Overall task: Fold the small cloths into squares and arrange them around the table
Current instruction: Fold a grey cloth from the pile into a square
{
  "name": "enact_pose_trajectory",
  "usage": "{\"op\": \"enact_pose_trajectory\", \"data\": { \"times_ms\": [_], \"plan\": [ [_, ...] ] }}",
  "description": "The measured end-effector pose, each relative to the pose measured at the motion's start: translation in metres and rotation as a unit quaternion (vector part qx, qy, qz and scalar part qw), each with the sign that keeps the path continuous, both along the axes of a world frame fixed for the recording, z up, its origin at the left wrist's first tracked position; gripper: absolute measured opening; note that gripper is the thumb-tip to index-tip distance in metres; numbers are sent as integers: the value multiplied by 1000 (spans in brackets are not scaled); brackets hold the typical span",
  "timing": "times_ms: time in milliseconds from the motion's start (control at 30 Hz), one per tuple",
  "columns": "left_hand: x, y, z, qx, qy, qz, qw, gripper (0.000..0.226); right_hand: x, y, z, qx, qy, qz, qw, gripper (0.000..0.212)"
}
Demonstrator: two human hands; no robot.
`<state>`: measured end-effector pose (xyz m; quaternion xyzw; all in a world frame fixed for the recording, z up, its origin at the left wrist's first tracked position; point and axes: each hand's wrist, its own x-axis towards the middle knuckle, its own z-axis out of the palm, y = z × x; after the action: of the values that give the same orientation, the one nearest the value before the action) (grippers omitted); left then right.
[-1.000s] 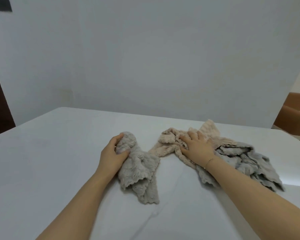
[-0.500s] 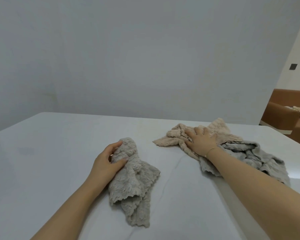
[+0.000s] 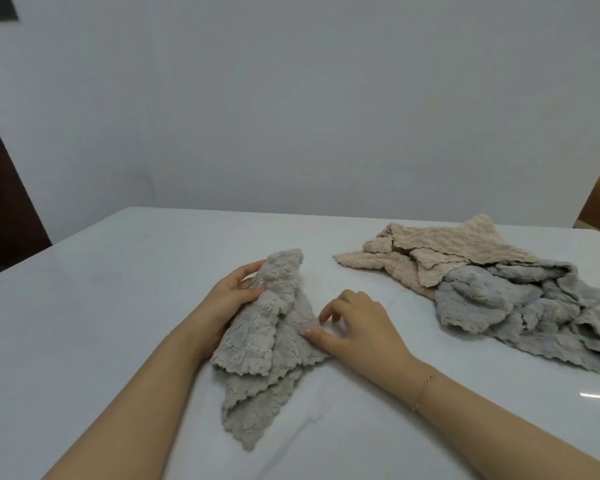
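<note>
- Gripping the upper end of the crumpled grey cloth (image 3: 267, 327) with the left hand (image 3: 226, 299), thumb on top and fingers curled round the far edge.
- Pinching at the cloth's right edge with the right hand (image 3: 355, 327), thumb tip touching the plush, the other fingers bent and hovering just above; a firm hold there not plain to see.
- Lying near the middle of the counter (image 3: 101, 306), this cloth, bunched in several loose layers with a scalloped corner trailing toward 6 o'clock.
- Heaped toward 2 o'clock and well apart from both hands: a beige cloth (image 3: 430, 252) at the far side, a blue-grey cloth (image 3: 520, 306) overlapping its near edge. Exact number of cloths in that heap impossible to tell.
- Judged as the very start of the task: nothing folded yet, nothing placed round the counter.
- Likely next need: spreading the grey cloth flat, corners found, before any fold.
- Risks from here:
  - Folding while layers remain bunched, giving a lopsided wad, not a square.
  - Pulling from a mid-edge pinch instead of a corner, stretching the cloth into a diamond and skewing the fold line.
  - Sliding on the smooth, glossy counter, since soft plush offers little grip against it once one hand lets go.
  - Springing open of thick pile after folding unless pressed flat.
  - Dragging the spread cloth toward 2 o'clock into the heap, tangling the scalloped edges.
</note>
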<state>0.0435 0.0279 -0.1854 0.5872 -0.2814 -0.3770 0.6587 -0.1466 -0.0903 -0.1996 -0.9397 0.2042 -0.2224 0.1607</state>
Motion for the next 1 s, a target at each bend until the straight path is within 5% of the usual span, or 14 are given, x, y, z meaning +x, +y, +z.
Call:
{"op": "enact_pose_trajectory", "data": {
  "times_ms": [167,267,367,500,667,833,1000],
  "plan": [
    [1,0,-3,-14,89,9,996,33,-4,0,2,200,-102,58,973,21],
    [8,9,-3,-3,111,15,994,35,-10,-3,5,336,-183,51,922,19],
    [14,24,0,47,76,-30,996,38,-13,-3,6,369,-221,40,902,20],
    [24,42,5,89,0,12,996,31,-12,-2,4,341,-242,17,908,18],
    [26,54,6,-27,22,121,992,40,-13,-7,2,343,-223,7,912,12],
    [-17,75,0,-5,-287,136,948,39,-21,0,2,89,-223,34,970,10],
    [-42,106,-6,36,-460,16,887,28,-42,36,3,-63,-149,206,965,19]
  ]
}}
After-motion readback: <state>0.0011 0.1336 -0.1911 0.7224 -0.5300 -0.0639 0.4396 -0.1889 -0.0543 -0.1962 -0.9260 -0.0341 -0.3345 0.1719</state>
